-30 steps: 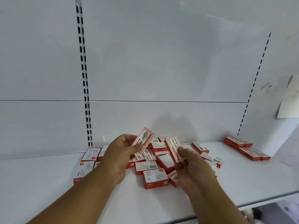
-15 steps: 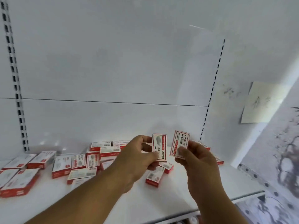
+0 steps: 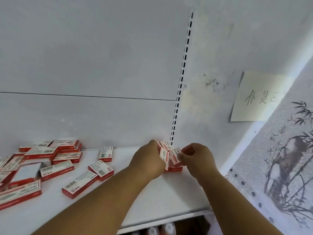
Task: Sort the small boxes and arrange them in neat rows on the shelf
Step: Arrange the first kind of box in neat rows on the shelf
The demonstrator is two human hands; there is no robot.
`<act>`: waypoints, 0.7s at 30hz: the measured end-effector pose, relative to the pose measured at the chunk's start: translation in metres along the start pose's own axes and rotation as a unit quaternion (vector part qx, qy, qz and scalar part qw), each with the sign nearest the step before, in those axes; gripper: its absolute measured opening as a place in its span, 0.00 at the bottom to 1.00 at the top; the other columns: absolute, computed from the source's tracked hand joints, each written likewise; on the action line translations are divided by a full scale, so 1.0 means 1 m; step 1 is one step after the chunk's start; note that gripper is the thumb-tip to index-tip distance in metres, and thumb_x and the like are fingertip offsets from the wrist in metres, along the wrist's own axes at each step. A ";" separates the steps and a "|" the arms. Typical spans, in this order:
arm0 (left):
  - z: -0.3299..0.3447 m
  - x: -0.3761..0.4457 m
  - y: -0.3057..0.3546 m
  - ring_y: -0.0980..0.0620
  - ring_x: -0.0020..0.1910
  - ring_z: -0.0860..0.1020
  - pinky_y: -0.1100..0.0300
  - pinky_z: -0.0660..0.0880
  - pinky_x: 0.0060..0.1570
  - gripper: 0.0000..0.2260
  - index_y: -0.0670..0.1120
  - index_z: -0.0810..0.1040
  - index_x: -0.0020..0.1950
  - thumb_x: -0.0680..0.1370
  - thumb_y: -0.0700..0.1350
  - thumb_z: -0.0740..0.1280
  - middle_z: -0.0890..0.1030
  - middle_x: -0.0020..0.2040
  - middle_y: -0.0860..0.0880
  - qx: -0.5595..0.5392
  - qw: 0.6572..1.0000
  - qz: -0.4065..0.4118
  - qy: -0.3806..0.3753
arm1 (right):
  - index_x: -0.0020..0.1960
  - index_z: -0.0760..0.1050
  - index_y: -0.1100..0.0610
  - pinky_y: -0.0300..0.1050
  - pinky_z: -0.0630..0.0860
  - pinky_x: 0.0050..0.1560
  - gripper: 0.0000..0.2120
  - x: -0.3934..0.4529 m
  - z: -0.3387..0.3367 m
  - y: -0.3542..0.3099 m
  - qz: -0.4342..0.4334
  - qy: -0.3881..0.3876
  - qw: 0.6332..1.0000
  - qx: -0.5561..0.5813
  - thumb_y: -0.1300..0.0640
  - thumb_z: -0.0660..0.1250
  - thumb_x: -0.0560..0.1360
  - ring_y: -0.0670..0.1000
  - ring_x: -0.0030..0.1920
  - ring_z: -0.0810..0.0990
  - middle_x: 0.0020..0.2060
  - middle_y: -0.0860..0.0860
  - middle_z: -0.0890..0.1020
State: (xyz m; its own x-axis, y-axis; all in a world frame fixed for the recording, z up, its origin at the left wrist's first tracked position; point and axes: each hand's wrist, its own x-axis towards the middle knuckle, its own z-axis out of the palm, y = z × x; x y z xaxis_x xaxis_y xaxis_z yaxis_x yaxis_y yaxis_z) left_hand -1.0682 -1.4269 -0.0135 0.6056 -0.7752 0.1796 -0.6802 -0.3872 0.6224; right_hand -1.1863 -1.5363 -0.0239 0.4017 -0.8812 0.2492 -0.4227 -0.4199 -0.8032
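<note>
Small red-and-white boxes lie scattered over the left half of the white shelf (image 3: 152,197), one loose box (image 3: 101,167) near the middle. At the shelf's right end, close to the back wall, stands a short stack of boxes (image 3: 166,145). My left hand (image 3: 149,158) holds a box (image 3: 164,156) against the left side of that stack. My right hand (image 3: 196,158) grips another box (image 3: 175,156) just to its right, over the stack. The two held boxes almost touch each other.
A slotted upright (image 3: 182,78) runs up the back wall behind the stack. A paper note (image 3: 257,97) with handwriting hangs on the right wall, beside a bamboo-print panel (image 3: 288,167). Bottle tops (image 3: 160,229) show below the shelf's front edge.
Both hands have carried their boxes from mid-air in front of me down and right to the stack at the shelf's right end. The view has swung to the right.
</note>
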 end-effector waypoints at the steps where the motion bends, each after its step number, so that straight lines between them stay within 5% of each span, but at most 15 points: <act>1: 0.003 0.002 0.002 0.49 0.54 0.78 0.60 0.73 0.47 0.14 0.51 0.74 0.59 0.74 0.44 0.66 0.81 0.56 0.52 0.022 1.000 0.001 0.006 | 0.39 0.78 0.52 0.44 0.77 0.41 0.05 0.004 0.000 0.003 -0.010 -0.007 1.000 -0.022 0.56 0.74 0.70 0.49 0.39 0.82 0.36 0.48 0.83; 5: 0.007 0.004 0.003 0.48 0.53 0.79 0.60 0.73 0.47 0.10 0.48 0.80 0.55 0.75 0.47 0.67 0.82 0.53 0.50 0.100 0.994 -0.009 0.042 | 0.40 0.75 0.52 0.38 0.66 0.30 0.05 0.013 -0.001 0.008 -0.040 -0.044 0.993 -0.106 0.55 0.69 0.74 0.43 0.35 0.76 0.36 0.46 0.79; 9: 0.013 -0.002 0.001 0.49 0.49 0.78 0.56 0.76 0.49 0.09 0.49 0.80 0.49 0.75 0.53 0.67 0.81 0.49 0.51 0.127 0.988 -0.017 0.088 | 0.38 0.74 0.52 0.40 0.71 0.35 0.07 0.014 -0.003 0.007 -0.069 -0.077 0.981 -0.165 0.54 0.68 0.74 0.47 0.38 0.78 0.37 0.47 0.80; 16: 0.003 -0.012 0.002 0.52 0.49 0.78 0.58 0.74 0.44 0.07 0.54 0.79 0.50 0.76 0.53 0.64 0.81 0.45 0.54 0.152 0.975 0.028 0.159 | 0.52 0.77 0.50 0.43 0.72 0.49 0.06 0.016 0.003 -0.011 -0.169 -0.063 0.968 -0.177 0.53 0.67 0.75 0.51 0.50 0.76 0.50 0.49 0.78; 21: -0.022 -0.031 -0.018 0.53 0.49 0.78 0.57 0.76 0.48 0.08 0.56 0.79 0.52 0.75 0.53 0.65 0.81 0.47 0.56 0.150 0.975 0.002 0.165 | 0.50 0.77 0.51 0.41 0.72 0.41 0.05 0.005 0.027 -0.041 -0.219 -0.101 0.961 -0.138 0.52 0.66 0.75 0.51 0.46 0.79 0.49 0.49 0.78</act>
State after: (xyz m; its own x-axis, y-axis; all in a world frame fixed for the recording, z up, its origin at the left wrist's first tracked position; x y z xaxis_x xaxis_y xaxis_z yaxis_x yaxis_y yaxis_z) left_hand -1.0658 -1.3845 -0.0131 0.6682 -0.5936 0.4485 -0.7437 -0.5509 0.3789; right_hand -1.1450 -1.5179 -0.0046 0.7277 -0.5589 0.3975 -0.3653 -0.8064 -0.4651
